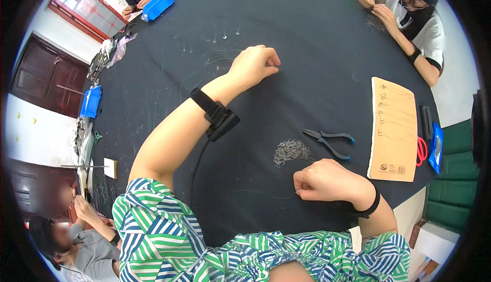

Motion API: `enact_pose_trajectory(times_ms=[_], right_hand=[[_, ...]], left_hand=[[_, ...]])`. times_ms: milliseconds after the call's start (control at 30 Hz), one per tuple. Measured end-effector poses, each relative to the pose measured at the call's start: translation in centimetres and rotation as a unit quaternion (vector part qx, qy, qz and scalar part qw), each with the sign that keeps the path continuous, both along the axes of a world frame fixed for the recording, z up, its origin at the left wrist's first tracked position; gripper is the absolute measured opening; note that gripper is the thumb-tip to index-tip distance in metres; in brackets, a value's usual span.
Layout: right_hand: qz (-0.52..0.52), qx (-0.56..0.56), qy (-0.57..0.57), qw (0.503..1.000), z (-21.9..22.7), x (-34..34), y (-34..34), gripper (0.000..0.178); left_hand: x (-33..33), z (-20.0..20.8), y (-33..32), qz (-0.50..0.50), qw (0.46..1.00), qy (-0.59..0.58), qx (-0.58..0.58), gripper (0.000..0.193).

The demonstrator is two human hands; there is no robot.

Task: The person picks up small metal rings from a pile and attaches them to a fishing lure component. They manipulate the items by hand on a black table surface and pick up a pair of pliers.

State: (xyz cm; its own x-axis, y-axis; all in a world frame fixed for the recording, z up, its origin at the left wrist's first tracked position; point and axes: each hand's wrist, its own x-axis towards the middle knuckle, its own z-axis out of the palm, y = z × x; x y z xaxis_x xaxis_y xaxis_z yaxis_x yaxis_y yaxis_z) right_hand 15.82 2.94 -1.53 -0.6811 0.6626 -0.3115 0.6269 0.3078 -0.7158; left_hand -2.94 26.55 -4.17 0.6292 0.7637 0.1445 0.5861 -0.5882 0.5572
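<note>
My left fingers (273, 58) reach well forward over the dark worktop (327, 87). They are bent, with little space between the tips; I cannot tell whether a fine strand is pinched there. No larger object shows in them.

My right fingers (302, 184) lie nearer my body, curled into a loose fist. A thin line (255, 192) runs leftward from beside them across the cloth. I cannot tell whether they grip it.

Small hooks (223, 68) with fine lines lie just left of my left hand. More hooks (225, 36) sit farther out, beyond those fingers, spaced singly; I judge the spacing prevents snagging.

A metal pile (291, 151) lies just ahead of my right fingers, apart from them. Its small pieces overlap heavily, presumably heaped so one short reach suffices. The pliers (320, 135) rest beyond those fingers, slightly to their right, handles spread. Neither hand touches them; their handles point rightward, which I judge convenient for a right-hand pickup.

The booklet (394, 128) lies flat, well to the right of both hands. Red scissors (421, 151) and a blue packet (436, 149) lie beyond its far side, apparently placed clear of the lines.
</note>
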Motion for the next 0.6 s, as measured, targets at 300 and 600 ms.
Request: enact_pose_trajectory(times_ms=[300, 600], right_hand=[[0.004, 0.017, -0.015, 1.0, 0.3, 0.1, 0.0, 0.01], [0.001, -0.014, -0.026, 1.0, 0.8, -0.2, 0.0, 0.01]], left_hand=[[0.3, -1.4, 0.4, -0.018, 0.997, 0.072, 0.028, 0.017], [-5.8, 4.3, 0.6, 0.102, 0.979, -0.174, 0.024, 0.019]])
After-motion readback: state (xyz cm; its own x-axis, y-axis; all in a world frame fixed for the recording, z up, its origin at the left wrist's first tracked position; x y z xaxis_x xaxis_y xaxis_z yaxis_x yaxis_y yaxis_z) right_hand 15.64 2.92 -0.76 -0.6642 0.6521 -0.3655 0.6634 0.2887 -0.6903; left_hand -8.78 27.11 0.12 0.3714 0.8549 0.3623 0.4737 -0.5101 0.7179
